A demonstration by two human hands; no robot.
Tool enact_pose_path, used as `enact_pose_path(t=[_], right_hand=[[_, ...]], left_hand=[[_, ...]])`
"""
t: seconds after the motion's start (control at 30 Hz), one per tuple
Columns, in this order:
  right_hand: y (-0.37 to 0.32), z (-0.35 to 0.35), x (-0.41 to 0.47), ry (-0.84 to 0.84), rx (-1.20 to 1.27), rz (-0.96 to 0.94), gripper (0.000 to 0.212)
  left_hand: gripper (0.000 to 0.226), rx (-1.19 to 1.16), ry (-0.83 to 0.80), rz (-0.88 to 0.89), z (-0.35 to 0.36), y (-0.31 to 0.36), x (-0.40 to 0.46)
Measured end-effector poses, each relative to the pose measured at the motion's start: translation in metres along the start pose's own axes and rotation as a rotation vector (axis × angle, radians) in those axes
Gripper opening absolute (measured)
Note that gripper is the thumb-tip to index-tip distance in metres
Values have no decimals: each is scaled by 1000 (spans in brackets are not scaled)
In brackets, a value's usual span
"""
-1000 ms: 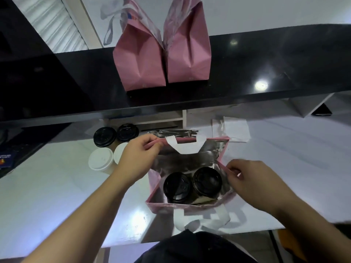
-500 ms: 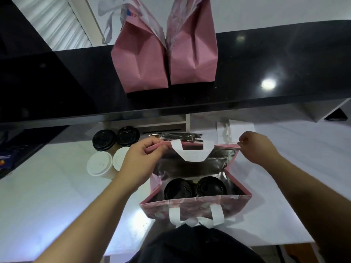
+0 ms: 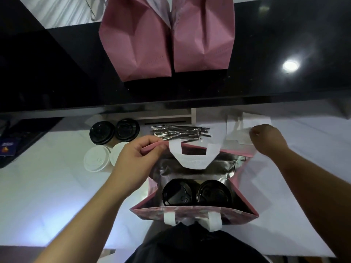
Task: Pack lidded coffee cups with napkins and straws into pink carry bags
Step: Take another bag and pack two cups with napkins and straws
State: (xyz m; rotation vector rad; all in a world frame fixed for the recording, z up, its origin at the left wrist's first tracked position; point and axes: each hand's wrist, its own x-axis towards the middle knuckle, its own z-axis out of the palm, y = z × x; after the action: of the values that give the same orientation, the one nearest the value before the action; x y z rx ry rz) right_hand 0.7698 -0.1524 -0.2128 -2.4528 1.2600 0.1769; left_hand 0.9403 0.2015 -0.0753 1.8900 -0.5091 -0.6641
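Observation:
An open pink carry bag (image 3: 235, 218) with a silver lining and white handles stands on the white counter (image 3: 47, 196). Two cups with black lids (image 3: 178, 192) (image 3: 214, 192) sit side by side inside it. My left hand (image 3: 133, 164) pinches the far rim of the bag near its left corner. Just past the bag's far right corner, my right hand (image 3: 267, 139) has curled fingers on the white napkins (image 3: 237, 128). It seems to pinch one. A bundle of wrapped straws (image 3: 178, 132) lies behind the bag.
Two black-lidded cups (image 3: 102, 132) (image 3: 127, 130) and two white-lidded cups (image 3: 96, 161) (image 3: 117, 152) stand left of the bag. Two closed pink bags (image 3: 136, 44) (image 3: 203, 38) stand on the raised black ledge (image 3: 266, 82) behind. A dark device (image 3: 11, 145) lies at the far left.
My right hand left the bag's near right side, went to its far right corner, then onto the napkins. The bag opened wider. My left hand kept its pinch.

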Motion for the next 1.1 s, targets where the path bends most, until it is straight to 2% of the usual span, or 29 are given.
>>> enact_pose_path(t=[0.1,0.27,0.37,0.47,0.63,0.7,0.87,1.1], right_hand=[[7,-7,3,-4,101,71,40],[11,-11,10,-84,183,158,37],[14,-9,10,-36,222,169,38],[15,-5,9,24,209,163,34],[14,5,4,53,197,115,14],[13,8,1,63,243,76,13],[10,10,3,65,227,37,28],[9,13,4,99,127,14,16]], left_hand=[[15,-24,0,-18,-1,-1,1],[11,-47,-2,-32,-3,-2,2],[9,-2,0,-24,-3,-3,4],[15,25,5,-14,-3,-3,5],[16,-28,5,-44,-2,-3,4],[16,-27,8,-42,-2,-4,4],[17,-11,-1,-29,-3,-5,5],[16,-5,-5,-11,-4,-7,7]])
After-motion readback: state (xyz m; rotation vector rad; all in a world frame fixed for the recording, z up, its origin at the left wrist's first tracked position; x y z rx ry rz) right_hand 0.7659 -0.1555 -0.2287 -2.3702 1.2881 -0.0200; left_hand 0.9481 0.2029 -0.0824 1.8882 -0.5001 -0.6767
